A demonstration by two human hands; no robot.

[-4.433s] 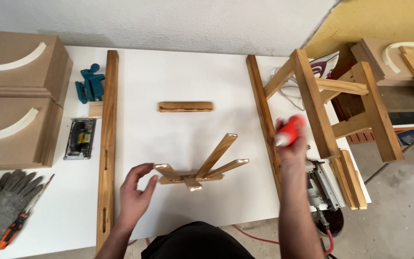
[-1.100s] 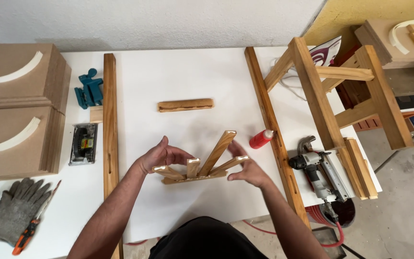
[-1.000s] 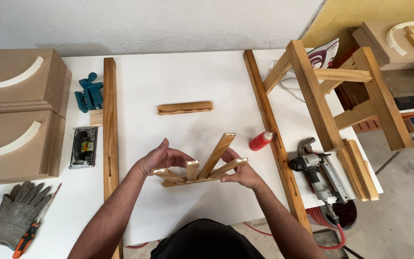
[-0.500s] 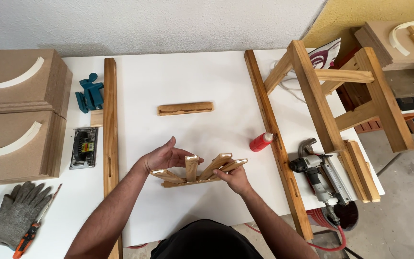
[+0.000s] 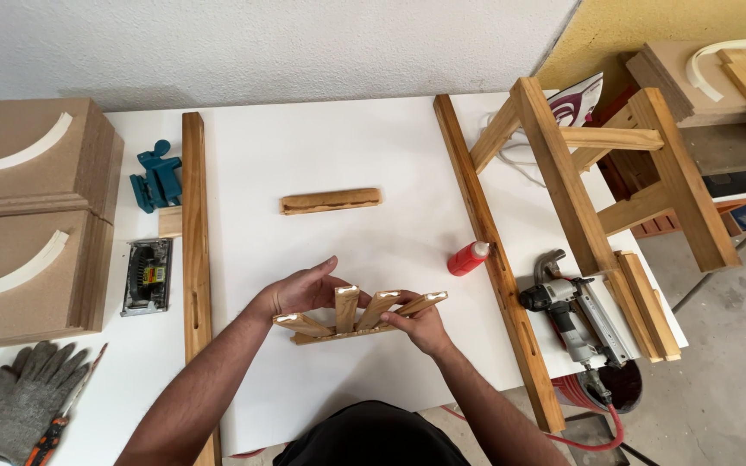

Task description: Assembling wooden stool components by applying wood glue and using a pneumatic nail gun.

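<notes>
Since 0.5 s ago, the right-hand slats of the wooden fan [image 5: 357, 315] have been swung closer to upright and drawn together, and the right hand [image 5: 420, 321] has been shifted slightly to follow them. Compared with 4.4 s ago, the red bottle [image 5: 468, 258] is no longer held; it is now lying on the table [image 5: 347, 155] against the long rail [image 5: 494, 259].

The fan is made of 4 short slats set on a thin base strip, and it rests on the white table directly in front of the person. Pale glue or bare wood is seen on each slat's upper end. The left hand [image 5: 304, 292] is cupped behind the left slats, fingers curled loosely against them, apparently so that they are braced from the back. The right hand is closed in a pinch on the rightmost slats near the base strip, seemingly so that their angle can be set while the base is kept flat.

1 spare slat [image 5: 331, 201] is lying apart, farther up the table. A second rail [image 5: 193, 250] is laid along the left side, with a blue clamp [image 5: 157, 177] and a small sander [image 5: 146, 276] just beside it. Grey gloves [image 5: 23, 397] lie at the near left corner. A nail gun [image 5: 576, 315] is parked to the right of the long rail, near a wooden frame [image 5: 597, 173], within reach of the right hand.
</notes>
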